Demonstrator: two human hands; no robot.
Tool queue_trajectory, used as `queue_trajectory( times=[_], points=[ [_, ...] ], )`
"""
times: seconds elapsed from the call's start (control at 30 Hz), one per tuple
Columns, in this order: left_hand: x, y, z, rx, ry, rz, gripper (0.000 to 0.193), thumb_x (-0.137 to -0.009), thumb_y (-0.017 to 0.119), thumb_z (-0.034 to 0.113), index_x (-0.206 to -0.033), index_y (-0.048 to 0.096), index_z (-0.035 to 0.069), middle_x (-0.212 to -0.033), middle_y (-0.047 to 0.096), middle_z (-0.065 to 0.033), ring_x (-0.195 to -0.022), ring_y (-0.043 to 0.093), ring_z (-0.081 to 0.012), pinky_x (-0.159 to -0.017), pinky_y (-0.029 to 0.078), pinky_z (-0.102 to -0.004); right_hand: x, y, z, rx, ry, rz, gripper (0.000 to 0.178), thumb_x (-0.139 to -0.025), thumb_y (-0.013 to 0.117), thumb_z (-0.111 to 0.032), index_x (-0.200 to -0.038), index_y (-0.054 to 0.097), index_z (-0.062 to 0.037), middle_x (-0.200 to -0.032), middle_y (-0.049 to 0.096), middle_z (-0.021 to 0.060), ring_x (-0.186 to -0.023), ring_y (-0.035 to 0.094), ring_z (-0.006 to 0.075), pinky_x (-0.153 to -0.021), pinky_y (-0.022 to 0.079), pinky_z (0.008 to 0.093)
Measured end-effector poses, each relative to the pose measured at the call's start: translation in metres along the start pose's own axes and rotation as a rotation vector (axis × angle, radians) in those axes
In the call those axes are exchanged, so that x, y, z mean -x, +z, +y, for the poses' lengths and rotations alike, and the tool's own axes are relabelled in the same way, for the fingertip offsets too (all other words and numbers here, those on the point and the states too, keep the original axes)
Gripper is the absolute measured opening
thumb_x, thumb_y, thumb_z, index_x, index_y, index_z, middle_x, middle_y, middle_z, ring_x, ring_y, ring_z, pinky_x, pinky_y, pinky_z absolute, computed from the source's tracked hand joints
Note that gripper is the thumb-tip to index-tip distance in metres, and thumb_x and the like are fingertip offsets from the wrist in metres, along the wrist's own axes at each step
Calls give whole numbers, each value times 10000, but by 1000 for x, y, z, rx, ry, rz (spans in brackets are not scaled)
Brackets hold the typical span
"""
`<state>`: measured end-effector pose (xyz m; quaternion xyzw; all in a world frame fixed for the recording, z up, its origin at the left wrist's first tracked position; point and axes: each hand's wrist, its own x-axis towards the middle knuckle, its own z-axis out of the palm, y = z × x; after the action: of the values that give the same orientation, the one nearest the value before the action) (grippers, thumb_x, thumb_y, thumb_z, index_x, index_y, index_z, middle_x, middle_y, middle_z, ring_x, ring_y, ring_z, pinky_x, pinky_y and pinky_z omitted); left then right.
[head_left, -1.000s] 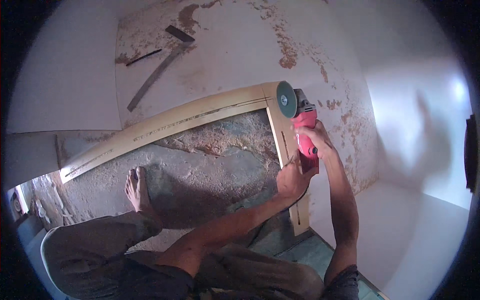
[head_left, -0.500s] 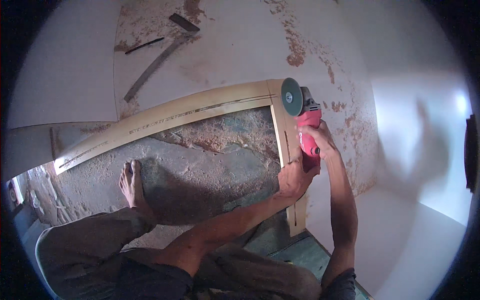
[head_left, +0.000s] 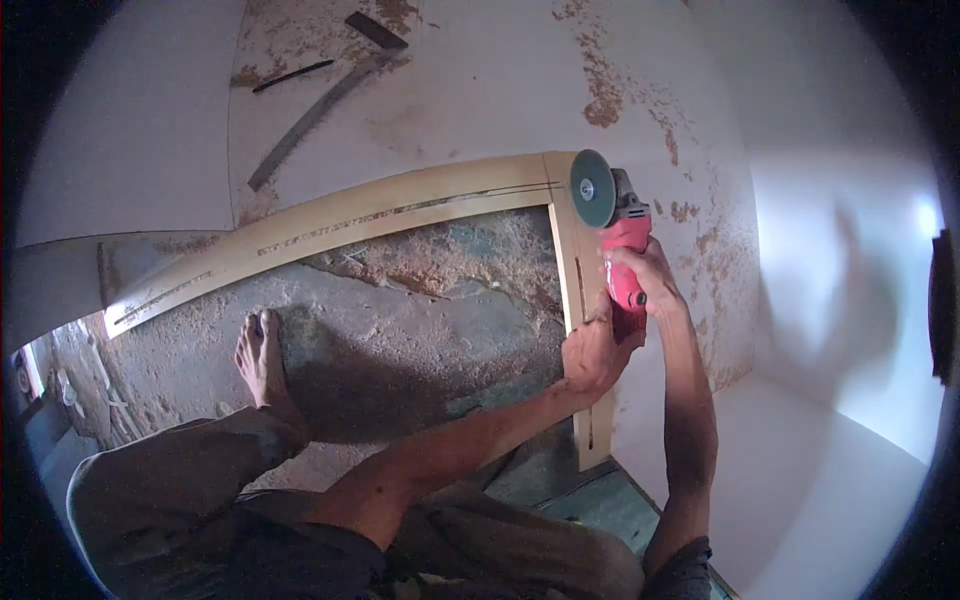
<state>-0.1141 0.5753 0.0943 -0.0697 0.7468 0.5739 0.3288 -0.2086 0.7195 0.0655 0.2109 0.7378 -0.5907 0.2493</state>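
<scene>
I see an angle grinder (head_left: 627,238) with red body and grey head, held at the right, its head toward the far side. The dark green disc (head_left: 604,192) stands on edge by the far right corner of a pale wooden frame (head_left: 420,185); if they touch, I cannot tell. The frame lies flat, with narrow dark slots (head_left: 330,232) along its long far piece and right piece.
</scene>
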Motion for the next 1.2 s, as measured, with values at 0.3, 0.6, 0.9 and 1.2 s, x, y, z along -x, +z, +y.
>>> queue_trajectory(
  times=[0.3,0.6,0.9,1.2],
  points=[
    [-2,8,-7,8,19,56,745,-801,822,426,-1341,426,97,-893,739,-221,-871,715,-453,-769,560,-556,4,3,-8,-23,10,-35,423,-797,795,-188,-1182,680,-57,-875,680,38,-714,680,156,-606,563,325],
    [-7,13,-14,46,52,69,655,-813,824,375,-1264,444,88,-892,746,-193,-875,721,-439,-782,562,-541,-4,-2,1,21,15,-30,381,-790,803,-199,-1120,674,-60,-851,681,44,-703,679,155,-602,561,325],
    [-6,7,-10,6,15,-1,850,-829,799,444,-1448,365,56,-899,740,-218,-879,718,-450,-780,566,-543,1,2,-7,21,0,-24,381,-788,805,-192,-1117,666,-60,-858,682,49,-715,685,158,-604,563,332],
    [-5,8,-13,23,22,15,848,-823,805,445,-1445,378,60,-933,743,-219,-903,719,-439,-786,567,-540,0,4,-8,38,17,-25,359,-802,779,-189,-1117,660,-65,-839,680,46,-693,677,156,-589,561,324]
  ],
)
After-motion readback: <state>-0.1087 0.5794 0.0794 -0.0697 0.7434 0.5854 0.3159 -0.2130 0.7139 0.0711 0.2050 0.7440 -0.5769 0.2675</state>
